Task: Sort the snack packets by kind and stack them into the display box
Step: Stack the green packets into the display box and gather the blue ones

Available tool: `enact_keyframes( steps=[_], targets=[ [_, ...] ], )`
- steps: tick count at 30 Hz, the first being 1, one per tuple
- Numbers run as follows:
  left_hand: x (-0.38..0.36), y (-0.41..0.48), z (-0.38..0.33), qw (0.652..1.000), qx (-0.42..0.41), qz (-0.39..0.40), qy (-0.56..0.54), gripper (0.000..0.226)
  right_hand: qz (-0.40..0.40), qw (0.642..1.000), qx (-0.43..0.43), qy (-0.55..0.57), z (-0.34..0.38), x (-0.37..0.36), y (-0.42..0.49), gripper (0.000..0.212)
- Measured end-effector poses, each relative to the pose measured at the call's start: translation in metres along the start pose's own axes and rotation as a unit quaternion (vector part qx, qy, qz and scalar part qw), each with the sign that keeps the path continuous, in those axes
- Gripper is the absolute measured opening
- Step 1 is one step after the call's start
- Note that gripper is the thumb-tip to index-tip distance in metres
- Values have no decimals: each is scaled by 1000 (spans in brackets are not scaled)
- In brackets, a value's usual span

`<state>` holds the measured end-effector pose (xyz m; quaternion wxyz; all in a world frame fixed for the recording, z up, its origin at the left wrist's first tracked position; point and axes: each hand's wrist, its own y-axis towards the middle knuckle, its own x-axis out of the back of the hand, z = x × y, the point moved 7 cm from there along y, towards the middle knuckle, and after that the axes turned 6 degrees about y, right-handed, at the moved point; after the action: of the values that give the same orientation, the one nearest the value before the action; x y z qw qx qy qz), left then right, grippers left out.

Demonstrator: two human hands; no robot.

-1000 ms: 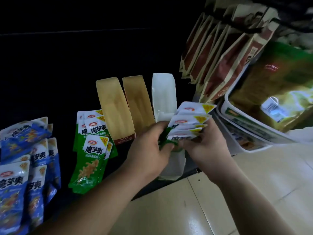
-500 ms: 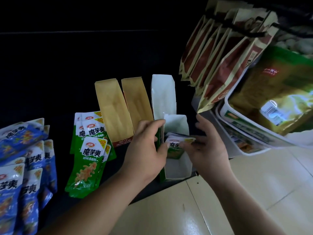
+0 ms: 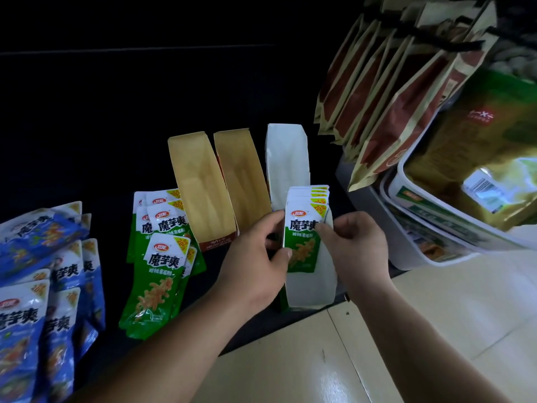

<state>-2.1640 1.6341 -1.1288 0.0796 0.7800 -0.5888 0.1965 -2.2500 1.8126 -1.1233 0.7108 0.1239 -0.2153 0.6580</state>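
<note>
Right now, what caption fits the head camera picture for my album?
Left hand and right hand hold stacked green packets in the white display box, loose green packets and blue packets nearby.

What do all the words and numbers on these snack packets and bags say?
"魔芋爽": big letters on the held green packet, the loose green packets and the blue packets.
"卫龙": red oval on the green ones.
"20%": their yellow corners.
Too blurred to read: the small print under the big letters, the red label on the big green bag, its white sticker, the brown bags.
</note>
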Motion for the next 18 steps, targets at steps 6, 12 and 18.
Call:
enact_keyframes(
  steps=[6, 12, 18],
  targets=[
    [-5, 0, 8, 998, 23, 5, -59, 57, 19, 999, 9, -32, -5, -12, -13, 41],
    [10, -14, 14, 997, 32, -32, -56, 34, -10, 995, 48, -89, 15, -8, -28, 41],
    [67, -57, 53, 988, 58, -145, -4, 27, 40, 953, 299, 1, 80, -27, -105, 17]
  ],
)
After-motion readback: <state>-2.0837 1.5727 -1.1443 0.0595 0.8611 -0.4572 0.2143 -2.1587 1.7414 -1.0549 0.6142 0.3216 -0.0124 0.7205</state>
